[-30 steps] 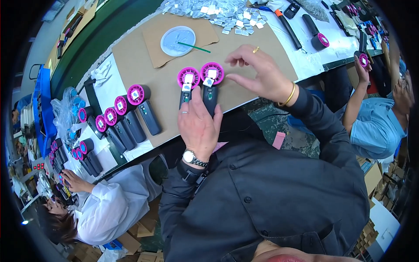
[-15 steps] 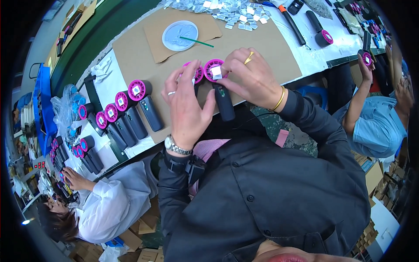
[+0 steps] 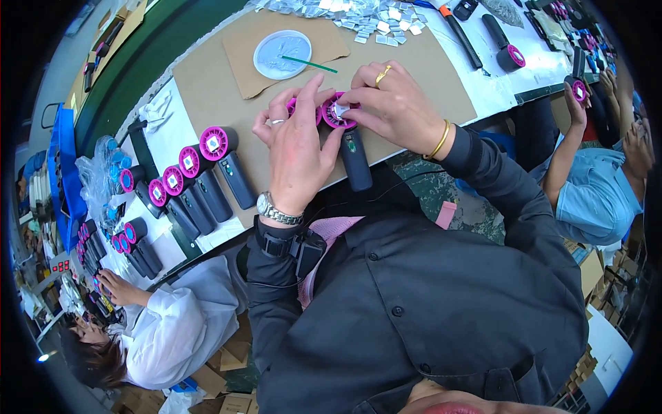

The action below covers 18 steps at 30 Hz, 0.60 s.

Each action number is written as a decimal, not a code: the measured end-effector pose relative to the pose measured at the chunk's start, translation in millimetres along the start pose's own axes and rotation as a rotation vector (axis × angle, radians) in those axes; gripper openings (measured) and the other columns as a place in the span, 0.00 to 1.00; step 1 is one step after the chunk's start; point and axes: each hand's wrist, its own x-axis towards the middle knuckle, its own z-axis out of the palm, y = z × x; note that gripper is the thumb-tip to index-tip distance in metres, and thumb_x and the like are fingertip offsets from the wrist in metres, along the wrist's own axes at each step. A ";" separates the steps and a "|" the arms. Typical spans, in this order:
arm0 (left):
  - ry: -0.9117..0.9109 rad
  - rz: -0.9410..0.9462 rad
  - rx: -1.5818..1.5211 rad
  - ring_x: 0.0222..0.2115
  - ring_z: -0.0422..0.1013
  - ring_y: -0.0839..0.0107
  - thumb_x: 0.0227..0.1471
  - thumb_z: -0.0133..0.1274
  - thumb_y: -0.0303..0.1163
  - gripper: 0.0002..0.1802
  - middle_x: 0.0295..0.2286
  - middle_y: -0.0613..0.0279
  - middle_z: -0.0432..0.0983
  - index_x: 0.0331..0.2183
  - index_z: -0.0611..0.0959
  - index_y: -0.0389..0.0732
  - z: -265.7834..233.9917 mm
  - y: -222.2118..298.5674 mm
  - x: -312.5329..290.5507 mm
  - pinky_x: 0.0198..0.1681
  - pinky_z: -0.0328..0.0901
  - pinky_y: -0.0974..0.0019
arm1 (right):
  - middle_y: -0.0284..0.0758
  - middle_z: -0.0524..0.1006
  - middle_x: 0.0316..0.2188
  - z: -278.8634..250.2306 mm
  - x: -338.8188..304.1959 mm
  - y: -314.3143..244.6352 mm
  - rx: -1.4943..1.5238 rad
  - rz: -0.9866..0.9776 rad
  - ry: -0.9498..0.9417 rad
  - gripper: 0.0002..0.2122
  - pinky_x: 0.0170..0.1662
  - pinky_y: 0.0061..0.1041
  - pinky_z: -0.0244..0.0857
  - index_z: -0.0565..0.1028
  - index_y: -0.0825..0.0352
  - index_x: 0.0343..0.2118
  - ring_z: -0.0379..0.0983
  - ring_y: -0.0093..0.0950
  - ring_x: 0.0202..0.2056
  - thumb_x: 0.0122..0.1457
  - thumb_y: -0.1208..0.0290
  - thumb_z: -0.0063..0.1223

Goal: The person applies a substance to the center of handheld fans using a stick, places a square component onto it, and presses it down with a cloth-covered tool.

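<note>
Two handheld fans lie side by side on the brown board before me, each with a pink round head and a dark handle. At the hub of the right-hand fan [image 3: 355, 164], my right hand [image 3: 396, 103] pinches a small white square piece [image 3: 340, 109] between thumb and fingertips. My left hand [image 3: 298, 145] is spread over the left-hand fan [image 3: 318, 115] and covers most of it. Its thumb reaches to the lower rim of the right-hand fan, its fingers apart. Further left stands a row of similar fans [image 3: 214, 143] with small squares on their hubs.
Beyond my hands, a white dish [image 3: 261, 52] of pale paste with a green stick [image 3: 310, 65] sits on cardboard [image 3: 238, 65]. Silvery square pieces [image 3: 386, 24] are heaped at the far edge. Co-workers sit left [image 3: 179, 317] and right [image 3: 589, 193], beside more fans.
The white square piece has moved with my right hand's fingertips against the hub and tilted. My left hand's thumb has shifted up to the right-hand fan's rim.
</note>
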 end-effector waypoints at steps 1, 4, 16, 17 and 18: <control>-0.001 0.001 0.006 0.63 0.64 0.57 0.51 0.69 0.30 0.46 0.52 0.69 0.84 0.69 0.68 0.46 -0.9 -0.3 0.5 0.65 0.44 0.44 | 0.31 0.76 0.35 1.7 0.6 2.0 0.021 0.011 -0.004 0.11 0.46 0.33 0.62 0.86 0.61 0.41 0.74 0.32 0.39 0.55 0.72 0.72; -0.009 0.000 0.009 0.63 0.64 0.57 0.51 0.69 0.30 0.46 0.52 0.70 0.85 0.69 0.68 0.46 -0.4 -0.2 1.9 0.65 0.44 0.44 | 0.31 0.77 0.35 3.0 -0.8 7.5 0.055 0.026 -0.021 0.10 0.47 0.33 0.62 0.86 0.62 0.41 0.74 0.32 0.39 0.55 0.71 0.72; -0.025 -0.005 0.042 0.62 0.65 0.58 0.52 0.70 0.32 0.45 0.52 0.71 0.84 0.68 0.68 0.44 -0.2 -2.1 5.2 0.65 0.44 0.43 | 0.31 0.78 0.36 11.1 -6.5 18.4 0.049 0.010 -0.062 0.13 0.50 0.33 0.63 0.86 0.61 0.45 0.76 0.31 0.42 0.56 0.70 0.71; -0.025 -0.005 0.042 0.62 0.65 0.58 0.52 0.70 0.32 0.45 0.52 0.72 0.84 0.68 0.68 0.44 0.3 -2.5 5.3 0.65 0.44 0.43 | 0.31 0.78 0.36 11.4 -6.0 20.3 0.084 0.009 -0.063 0.13 0.50 0.34 0.63 0.86 0.61 0.45 0.76 0.31 0.42 0.56 0.70 0.70; -0.025 -0.004 0.041 0.62 0.65 0.58 0.52 0.70 0.33 0.45 0.52 0.72 0.84 0.67 0.68 0.44 0.7 -2.8 5.3 0.65 0.44 0.43 | 0.31 0.78 0.37 11.5 -6.1 21.4 0.119 0.008 -0.063 0.14 0.50 0.34 0.64 0.86 0.61 0.46 0.76 0.31 0.42 0.56 0.70 0.70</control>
